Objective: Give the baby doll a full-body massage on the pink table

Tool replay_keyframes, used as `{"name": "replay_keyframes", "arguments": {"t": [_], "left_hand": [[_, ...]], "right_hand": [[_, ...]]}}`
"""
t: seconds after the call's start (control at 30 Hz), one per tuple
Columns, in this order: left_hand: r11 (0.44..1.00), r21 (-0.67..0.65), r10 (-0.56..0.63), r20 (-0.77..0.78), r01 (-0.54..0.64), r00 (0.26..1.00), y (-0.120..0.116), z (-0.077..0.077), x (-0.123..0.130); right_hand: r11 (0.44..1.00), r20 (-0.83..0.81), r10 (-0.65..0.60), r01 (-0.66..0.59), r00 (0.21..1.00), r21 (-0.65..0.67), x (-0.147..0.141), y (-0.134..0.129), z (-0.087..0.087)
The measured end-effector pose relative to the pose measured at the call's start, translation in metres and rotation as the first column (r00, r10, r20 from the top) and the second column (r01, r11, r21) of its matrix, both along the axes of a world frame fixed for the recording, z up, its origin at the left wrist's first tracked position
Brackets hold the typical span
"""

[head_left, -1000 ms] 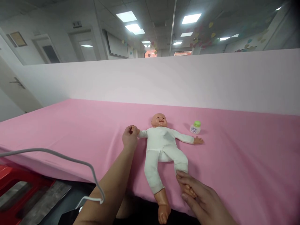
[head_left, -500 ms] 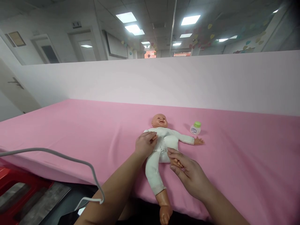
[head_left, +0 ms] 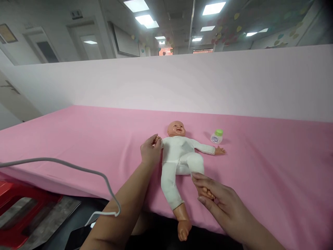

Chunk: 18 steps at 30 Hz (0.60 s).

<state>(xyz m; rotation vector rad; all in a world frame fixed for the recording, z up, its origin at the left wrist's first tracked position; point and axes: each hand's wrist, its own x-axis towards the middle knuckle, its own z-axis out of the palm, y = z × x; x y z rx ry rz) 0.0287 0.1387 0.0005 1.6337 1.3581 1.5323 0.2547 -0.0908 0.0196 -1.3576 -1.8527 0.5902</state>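
A baby doll [head_left: 178, 147] in a white cloth suit lies on its back on the pink sheet [head_left: 104, 139], its head toward the wall. My left hand [head_left: 151, 148] is closed around the doll's hand on the left side, the small fingers showing between mine. With thumb and fingers, my right hand [head_left: 221, 198] grips the doll's foot on the right, whose toes show; that leg is bent at the knee. The other leg lies stretched out, its bare foot [head_left: 184, 230] at the table's near edge. The doll's free arm points out to the right.
A small clear bottle with a green cap [head_left: 217, 136] stands right of the doll. A grey cable [head_left: 78, 168] runs across the left front and over my left forearm. A red plastic stool [head_left: 23, 211] is at lower left. Behind the table is a white wall [head_left: 182, 83] with glass above.
My left hand has moved the doll's hand from its chest out to the left side. My right hand has drawn the foot toward me and right, so the bent leg is less folded.
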Motion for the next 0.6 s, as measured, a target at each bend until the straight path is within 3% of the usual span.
{"name": "replay_keyframes", "arguments": {"t": [0.17,0.33,0.6], "left_hand": [[0.982,-0.168,0.124,0.241,-0.084,0.963,0.018,0.001,-0.026],[0.954,-0.288,0.202,0.418,-0.082,0.886,0.034,-0.006,-0.041],[0.938,-0.331,0.252,0.453,-0.102,0.855,0.037,-0.009,-0.043]], "right_hand": [[0.997,0.022,-0.011,0.012,1.0,-0.077,0.002,-0.026,-0.017],[0.994,0.095,0.029,-0.019,0.995,-0.111,-0.001,-0.036,-0.034],[0.995,0.142,0.025,-0.01,0.989,-0.101,-0.005,-0.038,-0.046]]}}
